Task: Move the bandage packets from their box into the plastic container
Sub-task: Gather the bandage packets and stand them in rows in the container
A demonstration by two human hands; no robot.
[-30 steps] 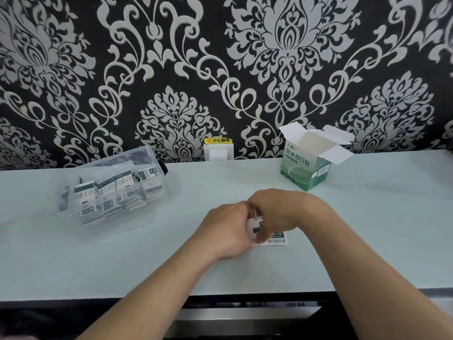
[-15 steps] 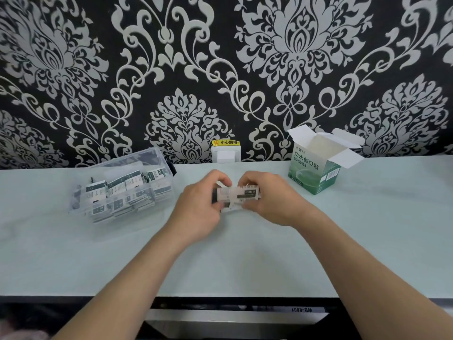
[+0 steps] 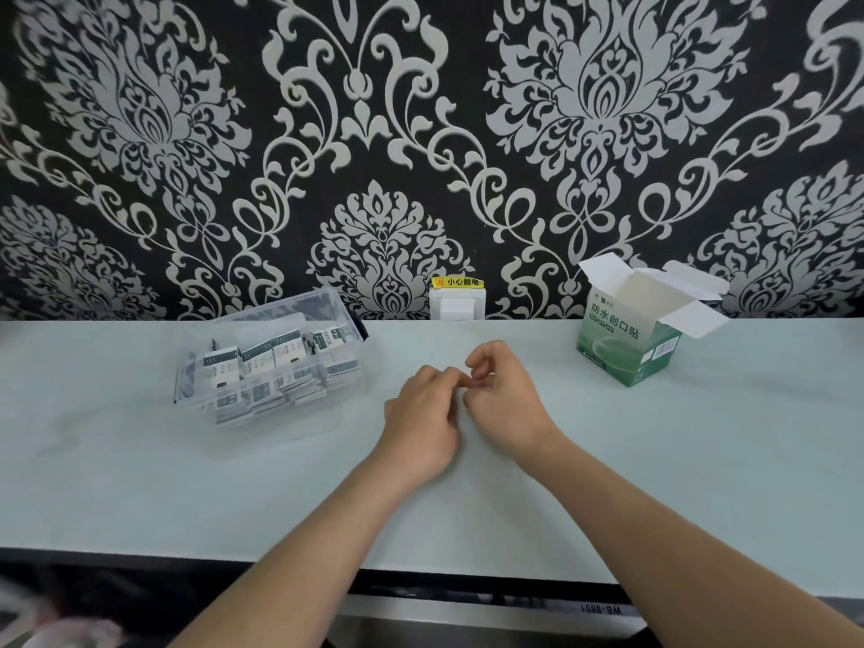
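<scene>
The clear plastic container (image 3: 343, 320) stands at the back left of the table with several green-and-white bandage packets (image 3: 262, 362) stacked inside. At the back right stands the green bandage box (image 3: 622, 341) with its top flaps open; its inside is hidden from here. My left hand (image 3: 421, 413) and my right hand (image 3: 507, 399) are together over the middle of the table, between container and box. Their fingers are loosely curled and the fingertips touch each other. No packet shows in either hand.
A white wall socket (image 3: 457, 307) with a yellow warning label sits at the back edge between container and box. The pale table (image 3: 701, 460) ends at a dark front edge near me. Patterned wallpaper rises behind.
Both hands held a stack of packets half a second ago; now no packet shows in them. The hands stay together at the table's middle.
</scene>
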